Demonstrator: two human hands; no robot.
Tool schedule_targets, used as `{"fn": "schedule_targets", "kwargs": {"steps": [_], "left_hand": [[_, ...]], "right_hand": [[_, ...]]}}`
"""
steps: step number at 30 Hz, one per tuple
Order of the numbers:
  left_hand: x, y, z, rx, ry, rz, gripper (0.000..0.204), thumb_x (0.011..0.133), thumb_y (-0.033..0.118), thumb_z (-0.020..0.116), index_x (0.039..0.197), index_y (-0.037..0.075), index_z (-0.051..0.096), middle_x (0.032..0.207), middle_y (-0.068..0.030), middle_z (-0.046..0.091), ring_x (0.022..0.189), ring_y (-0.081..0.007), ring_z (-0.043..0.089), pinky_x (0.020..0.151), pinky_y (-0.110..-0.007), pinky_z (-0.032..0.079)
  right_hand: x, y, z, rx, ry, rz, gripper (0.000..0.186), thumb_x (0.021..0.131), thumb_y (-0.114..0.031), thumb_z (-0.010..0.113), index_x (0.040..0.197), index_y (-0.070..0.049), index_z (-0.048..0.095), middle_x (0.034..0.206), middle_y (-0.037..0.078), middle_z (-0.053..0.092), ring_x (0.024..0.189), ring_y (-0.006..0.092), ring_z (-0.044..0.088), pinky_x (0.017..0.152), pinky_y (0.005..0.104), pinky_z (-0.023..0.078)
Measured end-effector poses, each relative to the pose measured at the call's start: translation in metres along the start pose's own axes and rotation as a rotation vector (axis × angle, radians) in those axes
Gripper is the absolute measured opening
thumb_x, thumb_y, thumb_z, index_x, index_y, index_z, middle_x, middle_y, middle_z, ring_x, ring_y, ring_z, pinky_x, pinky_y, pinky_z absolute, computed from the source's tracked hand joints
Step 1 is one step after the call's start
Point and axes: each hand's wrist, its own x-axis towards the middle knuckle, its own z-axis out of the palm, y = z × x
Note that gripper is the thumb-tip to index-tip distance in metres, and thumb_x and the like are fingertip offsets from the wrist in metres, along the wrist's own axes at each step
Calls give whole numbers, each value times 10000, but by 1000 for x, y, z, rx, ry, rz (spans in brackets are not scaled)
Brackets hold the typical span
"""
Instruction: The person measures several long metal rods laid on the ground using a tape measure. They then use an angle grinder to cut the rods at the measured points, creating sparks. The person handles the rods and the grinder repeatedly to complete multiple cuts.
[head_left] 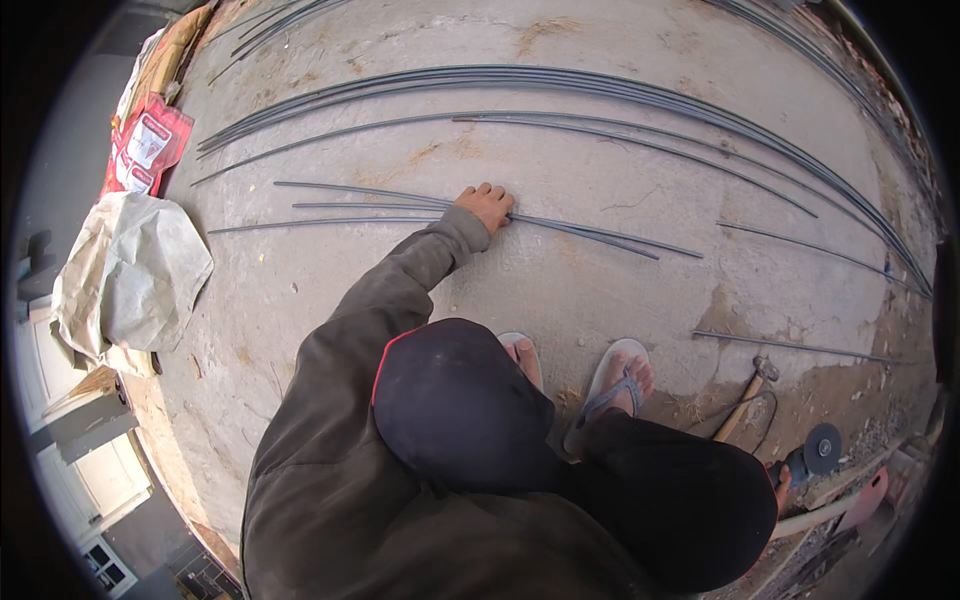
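My left hand [487, 207] reaches forward, its fingers closed round several thin steel rods [370, 206] lying on the concrete. These rods cross under the hand and fan out on both sides. At the lower right, my right hand [781, 484] grips an angle grinder [797, 468]. Most of that hand is hidden behind my right knee. The grinder's dark round disc [823, 449] faces up beside a hammer with a wooden handle [738, 408].
A bundle of long rods [520, 76] curves across the slab beyond my left hand. Single rods [800, 347] lie at the right. A pale crumpled sack [140, 270] and a red-and-white bag [150, 140] lie along the left edge. My sandalled feet [622, 385] are on the concrete.
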Motion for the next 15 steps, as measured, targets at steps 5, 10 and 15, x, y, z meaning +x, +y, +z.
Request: {"fn": "schedule_targets", "kwargs": {"steps": [5, 10, 15], "left_hand": [[-28, -40, -10, 31, -74, -114, 252, 907, 254, 684, 1107, 102, 674, 1146, -62, 629, 1127, -293, 572, 936, -446, 503], [-64, -103, -20, -12, 17, -288, 348, 853, 300, 749, 1133, 96, 708, 1184, -81, 639, 1154, -304, 559, 973, -422, 498], [-2, -45, -87, -57, 217, -108, 329, 865, 283, 752, 1119, 79, 706, 1146, -115, 666, 1095, -323, 611, 935, -423, 520]], "right_hand": [[-20, -17, 20, -67, 91, -51, 411, 847, -386, 732, 1068, -67, 596, 825, 59, 613, 659, 212, 616, 580, 341, 492], [-33, -39, 30, -80, 134, -68, 394, 834, -330, 741, 1045, -35, 585, 787, 70, 599, 637, 196, 620, 579, 333, 535], [-4, -30, 23, -163, 99, -51, 431, 842, -360, 727, 1089, -39, 581, 813, 83, 630, 653, 213, 641, 573, 340, 538]]}}
